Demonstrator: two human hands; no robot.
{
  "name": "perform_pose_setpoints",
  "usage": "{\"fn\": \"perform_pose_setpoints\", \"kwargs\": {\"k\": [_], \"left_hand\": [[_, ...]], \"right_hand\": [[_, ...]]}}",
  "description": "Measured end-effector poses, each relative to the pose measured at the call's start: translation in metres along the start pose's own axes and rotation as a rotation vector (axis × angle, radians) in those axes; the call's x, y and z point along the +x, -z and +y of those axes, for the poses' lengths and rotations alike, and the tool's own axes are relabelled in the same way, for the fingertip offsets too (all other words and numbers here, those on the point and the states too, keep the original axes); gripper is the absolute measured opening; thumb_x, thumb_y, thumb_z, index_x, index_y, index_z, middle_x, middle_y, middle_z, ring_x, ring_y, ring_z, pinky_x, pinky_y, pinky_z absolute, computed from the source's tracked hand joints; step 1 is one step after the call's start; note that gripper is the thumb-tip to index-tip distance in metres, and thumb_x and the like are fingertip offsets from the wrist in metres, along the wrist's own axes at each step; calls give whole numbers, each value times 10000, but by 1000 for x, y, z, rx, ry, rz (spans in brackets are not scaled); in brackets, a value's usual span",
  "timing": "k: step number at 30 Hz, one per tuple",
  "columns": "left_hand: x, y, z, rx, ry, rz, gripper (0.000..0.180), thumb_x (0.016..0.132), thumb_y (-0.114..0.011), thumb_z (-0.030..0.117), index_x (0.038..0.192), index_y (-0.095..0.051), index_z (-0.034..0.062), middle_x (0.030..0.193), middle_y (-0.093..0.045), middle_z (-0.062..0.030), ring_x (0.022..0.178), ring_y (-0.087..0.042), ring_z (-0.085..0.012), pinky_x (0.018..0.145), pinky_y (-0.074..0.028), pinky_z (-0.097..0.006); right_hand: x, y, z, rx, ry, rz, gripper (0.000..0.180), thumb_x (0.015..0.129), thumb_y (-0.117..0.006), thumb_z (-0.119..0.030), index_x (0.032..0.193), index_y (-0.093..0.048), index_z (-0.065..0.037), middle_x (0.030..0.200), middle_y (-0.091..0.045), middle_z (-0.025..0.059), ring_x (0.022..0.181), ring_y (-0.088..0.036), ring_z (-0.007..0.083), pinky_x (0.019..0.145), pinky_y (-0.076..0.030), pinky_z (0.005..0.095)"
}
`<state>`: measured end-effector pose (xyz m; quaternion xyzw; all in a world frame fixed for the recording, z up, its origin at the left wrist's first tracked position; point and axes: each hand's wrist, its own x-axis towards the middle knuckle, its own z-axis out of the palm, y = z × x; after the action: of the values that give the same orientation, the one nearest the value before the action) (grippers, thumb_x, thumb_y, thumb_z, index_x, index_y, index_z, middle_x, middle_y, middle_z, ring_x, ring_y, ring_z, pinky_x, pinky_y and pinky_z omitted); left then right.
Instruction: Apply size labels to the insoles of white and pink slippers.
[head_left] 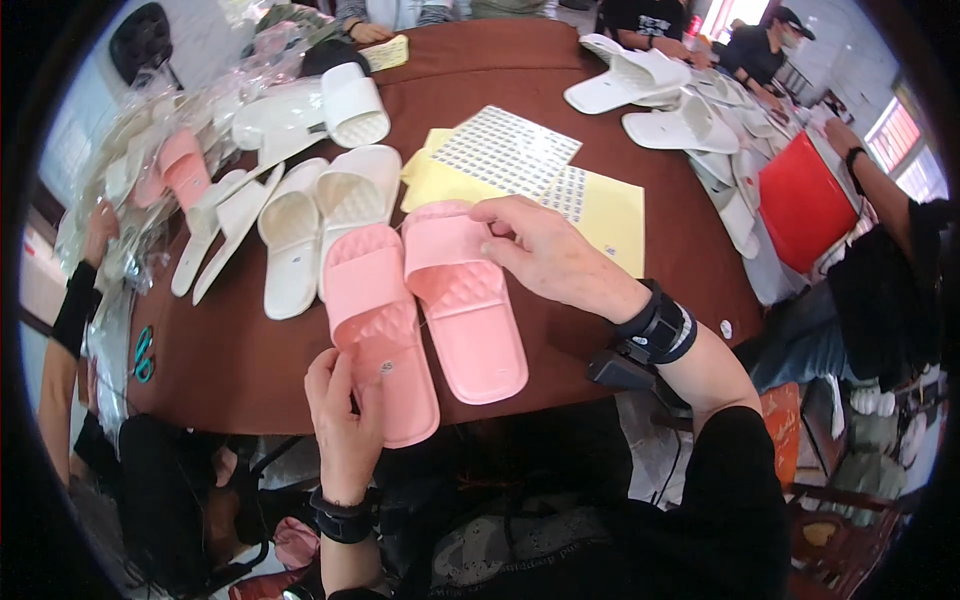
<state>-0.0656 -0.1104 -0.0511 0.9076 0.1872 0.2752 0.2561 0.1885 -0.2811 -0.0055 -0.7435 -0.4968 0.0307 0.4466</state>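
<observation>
Two pink slippers lie side by side at the table's near edge, straps toward the far side. On the insole of the left pink slipper (385, 335) sits a small round sticker (387, 368). My left hand (345, 415) grips that slipper's left edge, thumb on top near the sticker. At the right pink slipper (478, 340), my right hand (555, 250) has its fingers and thumb closed on the strap's right side; part of the grip is hidden. Just beyond are sticker sheets (507, 150) with yellow backing paper (620, 215).
White slippers (290, 240) lie left of the pink pair, beside a plastic-wrapped heap (110, 190). Teal scissors (143, 355) rest at the brown table's (250, 370) left edge. More white slippers (680, 120) and a red container (805, 200) stand right. Other people sit around the table.
</observation>
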Motion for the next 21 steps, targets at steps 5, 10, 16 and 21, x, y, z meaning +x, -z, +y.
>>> {"fn": "perform_pose_setpoints", "kwargs": {"k": [5, 10, 16, 21], "left_hand": [[10, -23, 7, 99, -74, 57, 410, 885, -687, 89, 1255, -577, -51, 1363, -486, -248, 1200, -490, -416, 1037, -393, -475], [13, -36, 14, 101, -104, 105, 428, 906, -683, 108, 1284, -554, -45, 1453, -401, -279, 1281, -444, -445, 1079, -356, -500], [20, -35, 10, -15, -103, 79, 401, 917, -677, 112, 1269, -564, -45, 1475, -394, -286, 1328, -426, -451, 1084, -366, -497], [20, -36, 9, -13, -90, 73, 346, 909, -674, 91, 1216, -599, -49, 1466, -418, -285, 1316, -448, -444, 1078, -381, -480]], "right_hand": [[-15, -1, -18, -23, 82, -13, 281, 927, -608, -76, 1199, -605, -4, 1132, -648, 176, 1055, -623, 329, 893, -505, 386], [-40, -15, -30, -39, 180, -37, 254, 902, -602, -63, 1150, -598, -5, 1120, -619, 188, 1121, -564, 379, 962, -464, 447], [-50, 22, -10, -44, -32, 77, 255, 903, -591, 15, 1152, -632, -20, 1053, -674, 128, 995, -659, 260, 874, -523, 354], [-58, 61, 27, -85, -307, 220, 223, 911, -575, 4, 1127, -627, -8, 981, -676, 140, 875, -671, 223, 781, -542, 339]]}}
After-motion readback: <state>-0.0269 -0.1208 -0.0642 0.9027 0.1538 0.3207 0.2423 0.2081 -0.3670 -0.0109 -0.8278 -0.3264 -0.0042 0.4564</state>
